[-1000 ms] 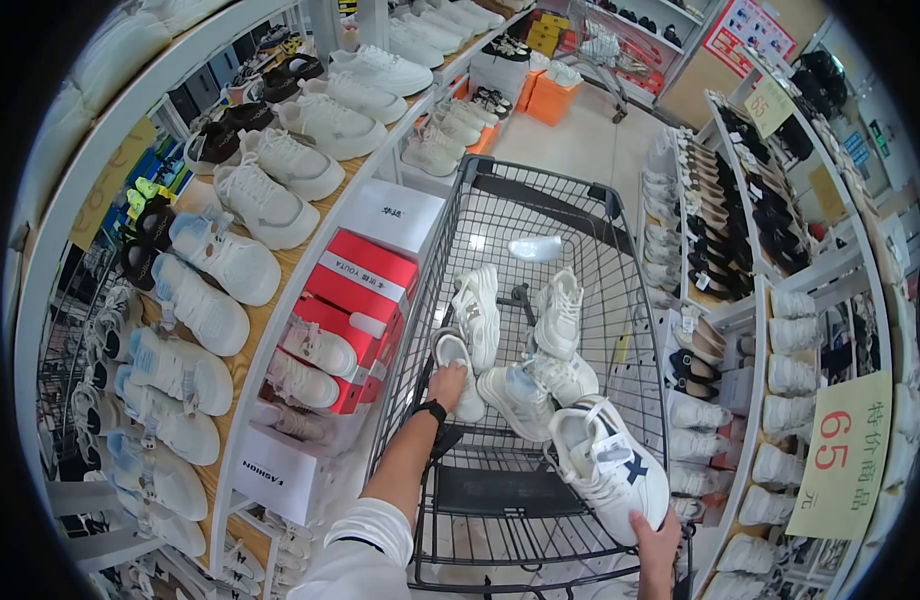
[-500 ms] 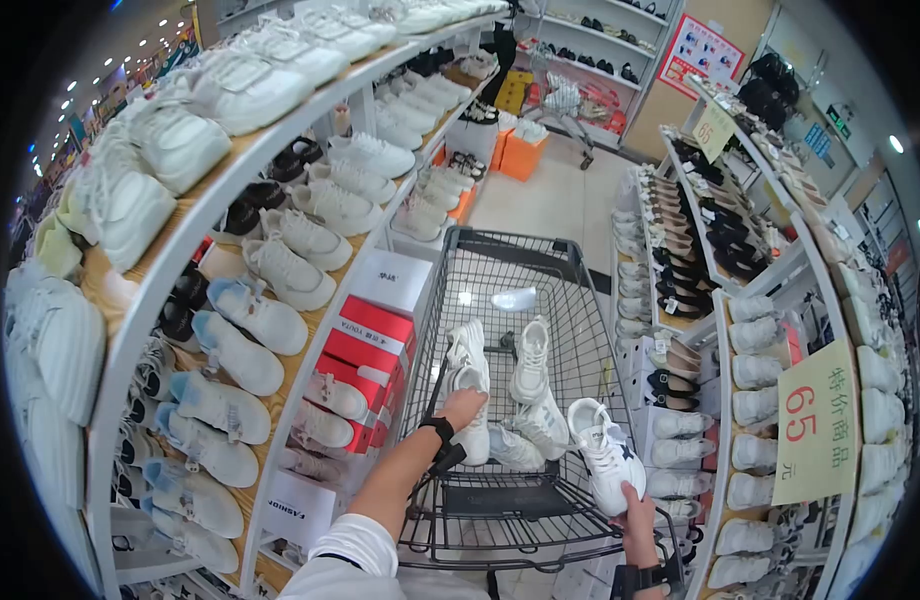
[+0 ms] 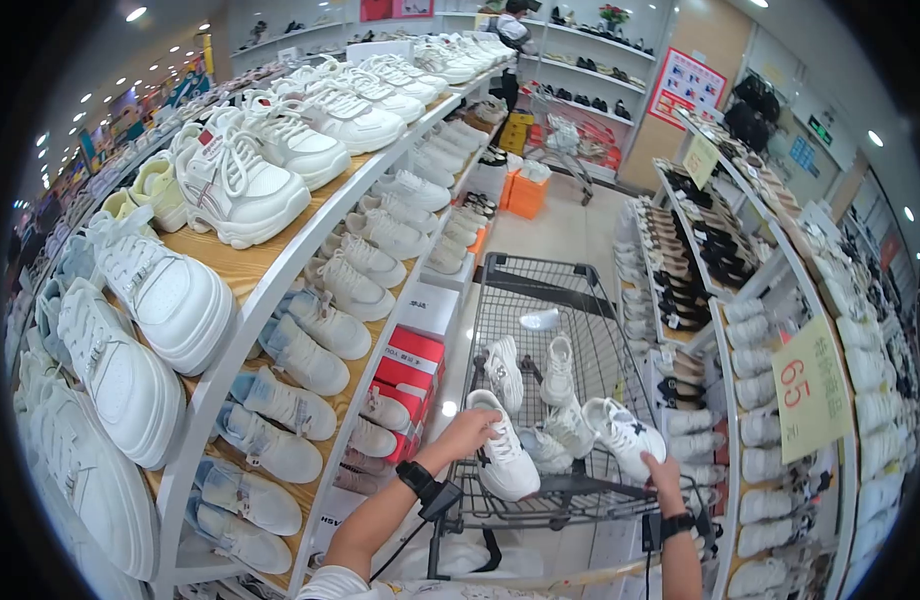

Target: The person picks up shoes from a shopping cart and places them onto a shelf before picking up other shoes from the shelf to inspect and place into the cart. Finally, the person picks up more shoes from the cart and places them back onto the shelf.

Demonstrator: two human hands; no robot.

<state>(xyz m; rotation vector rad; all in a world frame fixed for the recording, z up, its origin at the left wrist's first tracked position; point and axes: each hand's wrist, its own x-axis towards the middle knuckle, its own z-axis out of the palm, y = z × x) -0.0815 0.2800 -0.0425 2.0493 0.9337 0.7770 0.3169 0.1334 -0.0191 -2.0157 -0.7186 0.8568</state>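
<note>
My left hand (image 3: 467, 432) is closed on a white sneaker (image 3: 506, 458) with a dark star on its side, held above the left part of a shopping cart (image 3: 590, 278). In my right hand (image 3: 664, 476) is another white sneaker (image 3: 626, 436) with a dark star, gripped over the cart's right side, its toe towards me. Lower in the cart between them lie several other white sneakers (image 3: 558, 372). A small pale packet (image 3: 540, 319) rests farther forward on the cart's wire floor.
Racks of white sneakers (image 3: 245, 190) line my left. More shoe shelves and a yellow price sign (image 3: 812, 390) stand close on the right. Red shoe boxes (image 3: 410, 372) are stacked beside the cart. A person (image 3: 510, 45) and another cart (image 3: 568, 150) are at the aisle's far end.
My left hand has lifted a white sneaker and brought it back towards me. My right hand still holds its sneaker, now turned more sideways. The view has tilted up and shifted left.
</note>
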